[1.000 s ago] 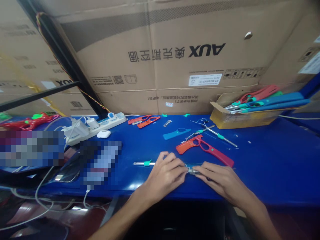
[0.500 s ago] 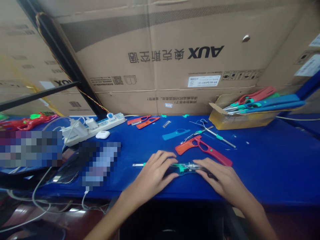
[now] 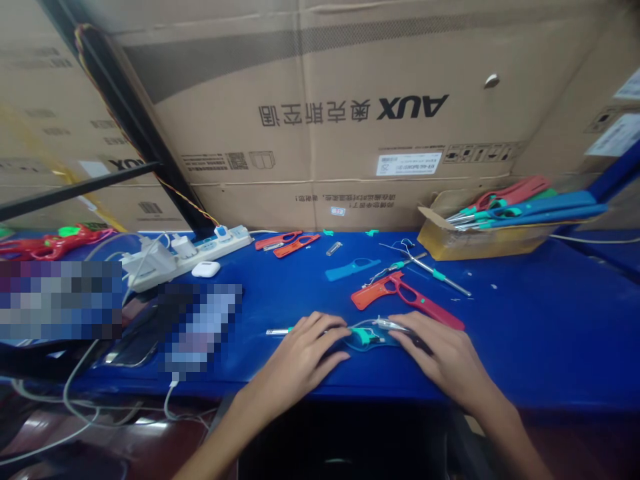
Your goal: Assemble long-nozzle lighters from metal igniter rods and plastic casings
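Note:
An opened stick lighter lies across the blue table near its front edge, its metal tube (image 3: 277,332) pointing left. My left hand (image 3: 305,350) is closed over the lighter's middle, with thumb and fingers on either side. Just right of those fingers show a green trigger (image 3: 361,335) and thin wires in a blue half shell. In my right hand (image 3: 437,343) is a clear fuel tank (image 3: 391,325), pinched above the shell's right end; a dark part shows under the fingers. Behind the hands lie an orange shell half (image 3: 373,291) and a red shell half (image 3: 433,312).
Tubes with wires (image 3: 440,275) and a blue shell half (image 3: 353,269) lie farther back. A cardboard box (image 3: 480,245) of lighters stands back right. On the left are a power strip (image 3: 200,252), an earbud case (image 3: 205,269), a phone (image 3: 203,327) and cables.
The clear tank's left end has lifted and shifted away from the green trigger, exposing more of the shell. My left fingers have flattened and lowered slightly.

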### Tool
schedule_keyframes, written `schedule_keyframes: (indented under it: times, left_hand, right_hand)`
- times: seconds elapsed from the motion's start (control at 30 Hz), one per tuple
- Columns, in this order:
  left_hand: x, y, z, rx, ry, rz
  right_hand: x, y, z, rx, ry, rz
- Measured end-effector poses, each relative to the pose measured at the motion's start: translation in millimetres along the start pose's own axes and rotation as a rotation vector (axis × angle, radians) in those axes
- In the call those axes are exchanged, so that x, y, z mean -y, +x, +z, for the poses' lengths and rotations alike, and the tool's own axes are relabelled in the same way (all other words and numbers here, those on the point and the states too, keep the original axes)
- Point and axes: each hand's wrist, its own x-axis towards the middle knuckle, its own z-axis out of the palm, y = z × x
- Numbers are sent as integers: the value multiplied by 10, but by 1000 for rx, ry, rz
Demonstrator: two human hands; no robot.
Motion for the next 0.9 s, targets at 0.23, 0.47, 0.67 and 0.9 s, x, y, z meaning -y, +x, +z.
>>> schedule_keyframes:
  times: [0.23,0.47,0.67,0.9]
  left_hand:
    - [-9,-3,11,-27,31,-20]
    - [-12,-6,-3,-15,31,-17]
    - [-17,7,4,-25,49,-16]
    - [-10,12,7,-5,20,-25]
  right_hand:
    - [0,-18,-53,126,94,57]
    - [-1,7,-68,197,149,88]
    - [2,3,-77,234,157,81]
    - [-10,-23,-67,236,125,75]
